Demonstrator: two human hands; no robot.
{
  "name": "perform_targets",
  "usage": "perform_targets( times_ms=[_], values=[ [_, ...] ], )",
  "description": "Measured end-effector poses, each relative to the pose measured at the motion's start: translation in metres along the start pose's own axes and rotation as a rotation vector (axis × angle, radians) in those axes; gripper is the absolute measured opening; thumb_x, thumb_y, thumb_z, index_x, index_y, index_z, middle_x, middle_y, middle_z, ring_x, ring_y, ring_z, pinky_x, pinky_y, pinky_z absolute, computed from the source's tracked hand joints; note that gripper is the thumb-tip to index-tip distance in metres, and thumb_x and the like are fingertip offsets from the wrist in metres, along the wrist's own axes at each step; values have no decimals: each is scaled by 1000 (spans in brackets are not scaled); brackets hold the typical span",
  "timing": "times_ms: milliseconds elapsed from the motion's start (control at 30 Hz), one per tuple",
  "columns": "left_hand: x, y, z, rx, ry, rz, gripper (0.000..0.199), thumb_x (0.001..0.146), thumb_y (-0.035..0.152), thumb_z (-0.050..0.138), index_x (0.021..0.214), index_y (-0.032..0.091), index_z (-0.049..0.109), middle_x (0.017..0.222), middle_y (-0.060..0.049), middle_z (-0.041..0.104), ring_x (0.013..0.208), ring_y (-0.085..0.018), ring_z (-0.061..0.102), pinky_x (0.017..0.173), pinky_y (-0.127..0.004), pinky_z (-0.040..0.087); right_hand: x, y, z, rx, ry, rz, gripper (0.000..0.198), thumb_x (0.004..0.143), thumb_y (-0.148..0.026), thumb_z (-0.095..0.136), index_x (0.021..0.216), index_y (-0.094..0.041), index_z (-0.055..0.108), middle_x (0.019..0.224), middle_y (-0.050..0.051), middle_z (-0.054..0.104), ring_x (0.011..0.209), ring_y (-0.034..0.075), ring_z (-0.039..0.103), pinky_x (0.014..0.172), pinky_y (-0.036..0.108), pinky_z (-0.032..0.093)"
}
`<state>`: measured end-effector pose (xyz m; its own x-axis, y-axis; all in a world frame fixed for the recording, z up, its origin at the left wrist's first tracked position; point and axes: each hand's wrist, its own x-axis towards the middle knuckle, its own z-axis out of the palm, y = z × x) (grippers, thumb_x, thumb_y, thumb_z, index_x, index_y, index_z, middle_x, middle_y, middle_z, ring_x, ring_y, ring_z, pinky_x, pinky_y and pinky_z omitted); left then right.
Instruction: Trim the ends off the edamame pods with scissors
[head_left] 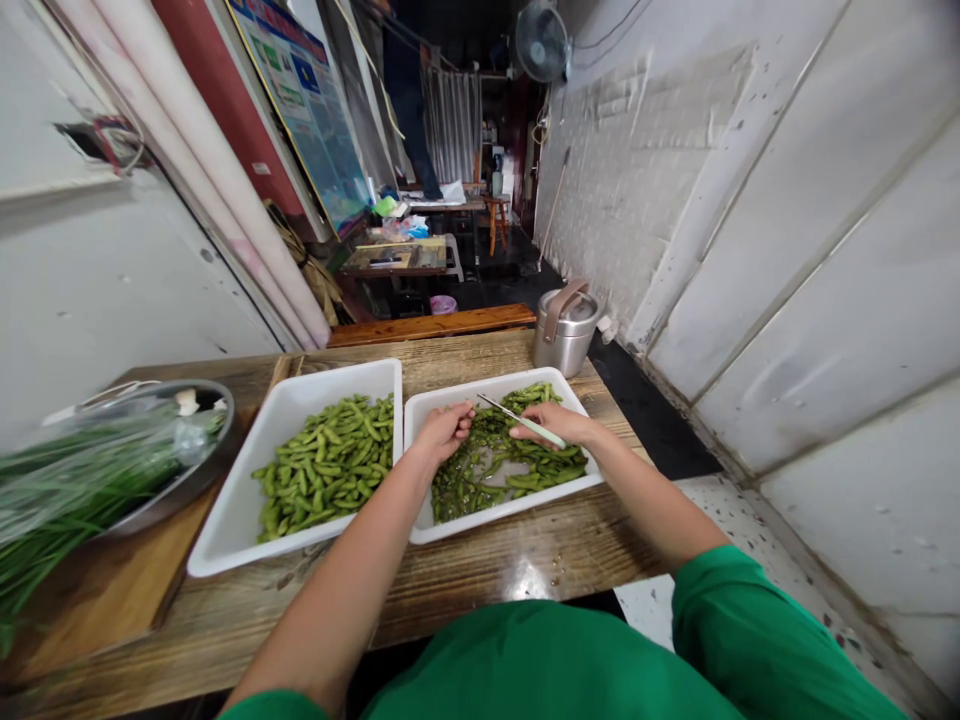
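Note:
My right hand (pixel 559 420) is wrapped round a pair of scissors (pixel 536 428) with pale green handles. Their blades reach leftward toward my left hand (pixel 448 428). My left hand is closed in a pinch just left of the blade tips; what is between its fingers is too small to make out. Both hands are above the right white tray (pixel 480 523), where wet green soybean pods (pixel 469 480) lie in shallow water. Beside it, a second white tray (pixel 225 530) holds a heap of green soybean pods (pixel 326 460).
On the wooden table (pixel 420 590), a metal basin (pixel 217 450) with green stalks (pixel 82 480) and plastic wrap sits on a wooden board (pixel 127 590) at left. A steel pail (pixel 564 345) with a brown handle stands at the far right corner. A bench (pixel 442 325) runs behind.

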<state>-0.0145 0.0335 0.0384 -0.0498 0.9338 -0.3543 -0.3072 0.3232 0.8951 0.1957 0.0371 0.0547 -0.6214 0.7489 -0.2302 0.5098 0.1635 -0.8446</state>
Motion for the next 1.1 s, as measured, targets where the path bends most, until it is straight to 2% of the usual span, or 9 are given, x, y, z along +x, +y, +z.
perform_targets(
  times_ms=[100,233,367,700,933,1100],
  values=[
    [-1,4,1,-51,-23,11,12,61,12,61,59,10,50,58,-3,53,40,0,35,32,-13,17,-1,-1,1,94,-74,9,44,65,-58,57,66,-16,43,47,-6,42,36,5,40,34,17,32],
    [1,3,-1,-58,-62,85,15,58,10,63,61,11,49,68,-6,60,39,1,36,31,-12,17,-2,-4,0,125,-82,32,45,66,-58,57,63,-16,39,45,-6,40,34,5,39,33,17,32],
    [1,0,-3,5,-74,98,23,55,14,69,71,10,53,73,-8,63,40,0,40,31,-13,17,-4,-7,-1,118,-95,53,46,66,-58,57,63,-16,41,45,-6,42,33,5,40,32,17,33],
    [-3,-5,-1,149,-87,90,31,51,18,73,74,12,53,72,-8,65,43,-4,46,34,-15,18,0,3,0,71,-68,-16,44,65,-58,57,62,-16,44,43,-6,41,33,5,38,31,17,28],
    [-3,-4,-1,191,-116,109,28,51,23,72,71,10,57,70,-7,64,42,-2,40,36,-15,17,3,10,-3,-21,-29,-35,44,63,-58,58,63,-15,49,43,-6,41,35,6,37,33,17,27],
    [-3,-3,-2,175,-143,106,29,50,24,72,71,9,59,71,-8,63,42,-2,39,36,-16,16,0,5,-2,14,-30,-21,45,63,-58,58,60,-15,46,43,-6,40,33,5,36,32,17,26]
  ],
)
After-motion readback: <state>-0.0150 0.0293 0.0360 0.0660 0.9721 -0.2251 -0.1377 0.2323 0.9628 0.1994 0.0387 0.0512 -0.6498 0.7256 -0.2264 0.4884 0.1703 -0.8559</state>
